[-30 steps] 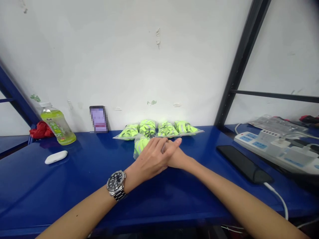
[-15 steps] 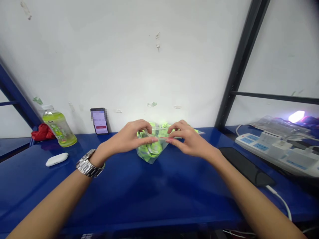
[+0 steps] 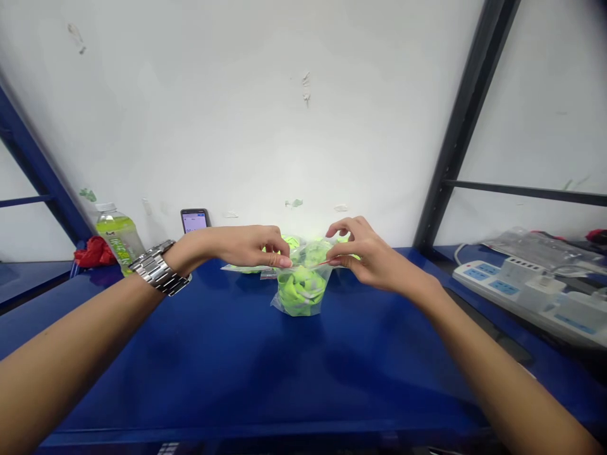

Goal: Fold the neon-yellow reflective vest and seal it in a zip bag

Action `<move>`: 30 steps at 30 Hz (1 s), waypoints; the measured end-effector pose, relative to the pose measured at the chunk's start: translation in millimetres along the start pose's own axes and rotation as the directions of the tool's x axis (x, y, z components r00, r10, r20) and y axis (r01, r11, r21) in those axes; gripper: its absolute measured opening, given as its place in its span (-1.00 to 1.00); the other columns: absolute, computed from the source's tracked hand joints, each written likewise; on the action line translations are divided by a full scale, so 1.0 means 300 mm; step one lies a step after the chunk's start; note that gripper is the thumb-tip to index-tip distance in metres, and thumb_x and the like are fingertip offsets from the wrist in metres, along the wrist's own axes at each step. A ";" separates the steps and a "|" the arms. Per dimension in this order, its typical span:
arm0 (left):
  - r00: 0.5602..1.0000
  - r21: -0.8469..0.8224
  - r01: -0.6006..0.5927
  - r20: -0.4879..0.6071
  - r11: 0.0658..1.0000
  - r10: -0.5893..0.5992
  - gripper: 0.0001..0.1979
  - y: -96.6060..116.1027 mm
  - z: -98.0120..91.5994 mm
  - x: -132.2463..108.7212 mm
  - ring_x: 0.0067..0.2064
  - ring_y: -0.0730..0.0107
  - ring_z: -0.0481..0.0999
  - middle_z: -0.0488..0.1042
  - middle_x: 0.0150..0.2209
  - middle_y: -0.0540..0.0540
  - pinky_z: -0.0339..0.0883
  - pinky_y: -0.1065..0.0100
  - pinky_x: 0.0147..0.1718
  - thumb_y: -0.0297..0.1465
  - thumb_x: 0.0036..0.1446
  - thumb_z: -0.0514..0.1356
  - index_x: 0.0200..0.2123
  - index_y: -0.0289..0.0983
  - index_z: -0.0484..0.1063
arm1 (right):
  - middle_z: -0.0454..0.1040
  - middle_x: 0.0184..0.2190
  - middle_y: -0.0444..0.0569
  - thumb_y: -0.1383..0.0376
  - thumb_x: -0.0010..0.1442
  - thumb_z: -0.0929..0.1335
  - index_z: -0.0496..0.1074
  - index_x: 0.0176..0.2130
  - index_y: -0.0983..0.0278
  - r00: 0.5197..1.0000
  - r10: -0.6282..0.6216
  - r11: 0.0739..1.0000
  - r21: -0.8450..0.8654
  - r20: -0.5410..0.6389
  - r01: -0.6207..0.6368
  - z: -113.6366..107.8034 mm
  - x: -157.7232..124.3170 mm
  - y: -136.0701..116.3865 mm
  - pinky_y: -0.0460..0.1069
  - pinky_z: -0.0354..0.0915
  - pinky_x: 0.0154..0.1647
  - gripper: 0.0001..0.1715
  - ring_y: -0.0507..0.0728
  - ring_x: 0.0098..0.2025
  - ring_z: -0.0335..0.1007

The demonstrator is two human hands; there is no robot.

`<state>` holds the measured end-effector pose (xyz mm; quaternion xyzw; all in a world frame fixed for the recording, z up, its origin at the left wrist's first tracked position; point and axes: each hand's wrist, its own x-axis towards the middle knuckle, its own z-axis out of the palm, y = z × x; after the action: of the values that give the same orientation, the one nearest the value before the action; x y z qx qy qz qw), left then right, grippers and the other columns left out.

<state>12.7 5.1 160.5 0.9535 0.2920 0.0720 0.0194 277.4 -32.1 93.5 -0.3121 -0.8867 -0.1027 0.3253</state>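
Note:
A clear plastic zip bag [image 3: 303, 292] holds bright green, crumpled-looking stuff with some grey in it. It hangs or stands nearly upright at the middle of the blue table. My left hand [image 3: 258, 246] pinches the top edge at its left corner, thumb in front. At the right corner my right hand [image 3: 355, 249] pinches the same edge, where a thin red line shows beside the fingertips. The mouth between the two hands looks slightly parted. More bright green packed stuff [image 3: 291, 242] lies behind the bag, partly hidden by my hands.
On the left are a drink bottle [image 3: 118, 237], a red cloth [image 3: 93, 253] and a phone [image 3: 194, 219] leaning on the wall. To the right lie a white power strip [image 3: 493, 278], a dark phone [image 3: 493, 328] partly behind my forearm, and a dark rack post [image 3: 462, 126].
The bag has turned more upright and sits slightly further right. My hands are further apart along its top edge. My left forearm now covers part of the bottle; the view has shifted a little.

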 end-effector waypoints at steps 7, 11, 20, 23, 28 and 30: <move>0.993 -0.016 0.065 0.104 0.998 -0.063 -0.58 0.005 0.013 -0.014 -0.33 0.41 0.40 0.29 -0.18 -0.10 0.30 0.37 -0.30 0.00 0.23 0.01 -0.13 -0.20 0.38 | 0.36 -0.14 0.05 0.34 0.25 0.30 0.48 -0.25 0.23 0.997 0.080 0.997 0.016 0.011 -0.080 -0.013 -0.007 0.021 0.03 0.30 -0.27 -0.85 0.09 -0.30 0.38; 0.998 -0.170 0.038 0.065 0.985 -0.028 -0.63 0.007 0.035 -0.022 -0.23 0.38 0.44 0.28 -0.13 -0.11 0.34 0.37 -0.28 -0.05 0.21 0.08 -0.09 -0.19 0.30 | 0.40 -0.14 0.04 0.40 0.25 0.28 0.47 -0.24 0.24 0.996 0.084 0.996 0.017 0.031 -0.085 -0.009 -0.001 0.013 0.01 0.30 -0.26 -0.83 0.08 -0.31 0.40; 0.991 -0.046 0.047 0.127 0.998 -0.041 -0.49 0.024 0.031 0.010 -0.36 0.51 0.39 0.27 0.02 -0.16 0.31 0.35 -0.26 -0.02 0.29 -0.11 -0.15 -0.22 0.50 | 0.44 -0.16 0.04 0.46 0.25 0.23 0.48 -0.22 0.24 0.998 0.043 0.991 0.127 0.042 -0.048 0.002 -0.008 0.025 -0.02 0.33 -0.31 -0.73 0.08 -0.30 0.42; 0.996 0.033 0.078 0.040 0.996 -0.079 -0.45 0.016 0.045 0.020 -0.43 0.52 0.33 0.29 -0.06 -0.16 0.28 0.31 -0.26 -0.03 0.30 -0.13 -0.29 -0.28 0.50 | 0.45 -0.19 0.05 0.46 0.25 0.23 0.48 -0.23 0.25 0.997 0.048 0.990 0.131 0.058 -0.056 -0.004 -0.010 0.019 -0.03 0.32 -0.32 -0.73 0.09 -0.30 0.42; 0.997 0.008 0.009 -0.080 1.000 -0.008 -0.61 0.014 0.053 0.025 -0.35 0.44 0.37 0.36 -0.21 -0.11 0.24 0.35 -0.30 -0.14 0.26 -0.02 -0.34 -0.27 0.45 | 0.45 -0.27 0.02 0.43 0.25 0.24 0.46 -0.24 0.26 0.994 0.078 0.994 0.076 0.080 -0.084 -0.017 -0.014 0.005 -0.03 0.28 -0.32 -0.79 0.09 -0.33 0.39; 0.996 -0.072 0.030 -0.085 0.997 -0.036 -0.68 0.014 0.053 0.026 -0.37 0.43 0.38 0.40 -0.33 -0.08 0.21 0.39 -0.37 -0.19 0.24 0.02 -0.38 -0.27 0.42 | 0.44 -0.31 0.01 0.41 0.26 0.25 0.44 -0.25 0.26 0.994 0.082 0.995 0.051 0.078 -0.086 -0.020 -0.014 0.000 -0.03 0.25 -0.34 -0.82 0.08 -0.36 0.36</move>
<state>23.8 6.2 146.0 0.9433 0.3055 0.1229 0.0418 282.8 -36.5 95.4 -0.3439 -0.8869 -0.0529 0.3040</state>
